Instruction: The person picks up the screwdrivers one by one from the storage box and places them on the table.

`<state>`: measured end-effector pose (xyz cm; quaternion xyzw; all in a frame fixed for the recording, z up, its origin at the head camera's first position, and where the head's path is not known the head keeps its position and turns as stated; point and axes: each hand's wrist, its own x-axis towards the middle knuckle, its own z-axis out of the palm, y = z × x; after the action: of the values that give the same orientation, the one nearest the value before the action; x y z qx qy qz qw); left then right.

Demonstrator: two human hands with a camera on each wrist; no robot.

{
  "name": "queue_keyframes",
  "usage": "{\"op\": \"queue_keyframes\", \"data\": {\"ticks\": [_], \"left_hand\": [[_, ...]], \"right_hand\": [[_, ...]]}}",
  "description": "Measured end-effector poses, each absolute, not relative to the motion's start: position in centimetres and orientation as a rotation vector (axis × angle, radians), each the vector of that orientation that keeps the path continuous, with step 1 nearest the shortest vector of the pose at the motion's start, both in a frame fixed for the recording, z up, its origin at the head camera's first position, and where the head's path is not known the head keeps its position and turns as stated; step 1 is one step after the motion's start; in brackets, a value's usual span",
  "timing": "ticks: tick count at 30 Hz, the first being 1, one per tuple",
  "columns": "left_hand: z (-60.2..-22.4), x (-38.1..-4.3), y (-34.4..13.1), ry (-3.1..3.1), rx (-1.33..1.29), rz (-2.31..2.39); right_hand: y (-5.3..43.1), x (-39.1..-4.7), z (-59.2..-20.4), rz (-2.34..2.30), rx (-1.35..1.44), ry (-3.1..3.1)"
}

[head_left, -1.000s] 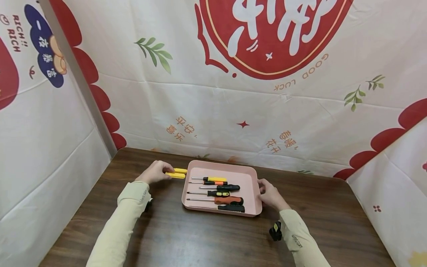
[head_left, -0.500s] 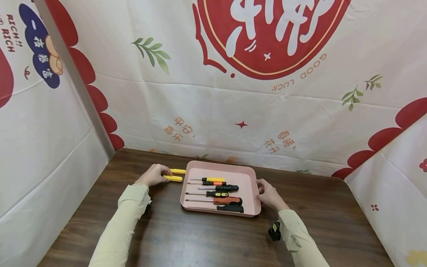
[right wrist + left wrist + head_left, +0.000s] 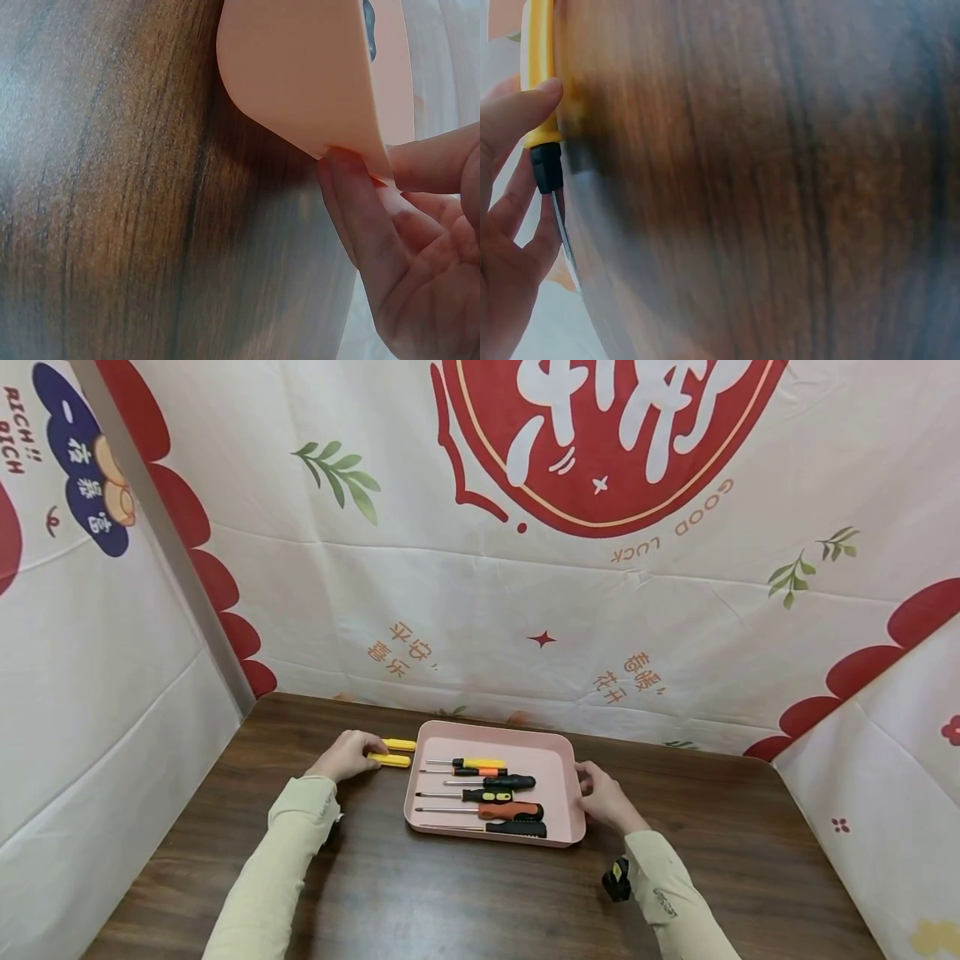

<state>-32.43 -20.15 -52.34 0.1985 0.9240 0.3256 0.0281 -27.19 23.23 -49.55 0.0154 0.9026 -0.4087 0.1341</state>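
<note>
My left hand point(image 3: 349, 755), left of the pink tray point(image 3: 540, 827), pinches a yellow-handled screwdriver point(image 3: 388, 761). In the left wrist view its yellow handle, black collar and thin metal shaft point(image 3: 564, 240) show, with the thumb across the handle. Just behind it a second yellow handle point(image 3: 400, 744) lies close to the tray's left wall; fingers hide its other end. On the tray's right side, my right hand point(image 3: 606, 797) grips the wall, thumb inside and fingers outside. Several screwdrivers lie in a column in the tray, among them an orange-and-black one point(image 3: 512, 811) and a black one point(image 3: 510, 782).
The tray stands on a dark wooden table point(image 3: 450, 902) near its back edge. A printed white cloth point(image 3: 480, 610) hangs behind and along both sides. A small black device point(image 3: 617, 881) sits at the right wrist.
The left hand has drawn its yellow screwdriver slightly toward the person, widening the gap to the other yellow handle. The right hand keeps its grip on the tray. The head view has shifted slightly.
</note>
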Motion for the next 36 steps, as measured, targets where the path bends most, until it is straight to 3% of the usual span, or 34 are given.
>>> {"op": "queue_keyframes", "data": {"ticks": [36], "left_hand": [[-53.31,-32.09,-19.9,2.922,0.625,0.986]], "right_hand": [[23.03,-27.12,-49.27,-1.15,0.044,2.644]]}}
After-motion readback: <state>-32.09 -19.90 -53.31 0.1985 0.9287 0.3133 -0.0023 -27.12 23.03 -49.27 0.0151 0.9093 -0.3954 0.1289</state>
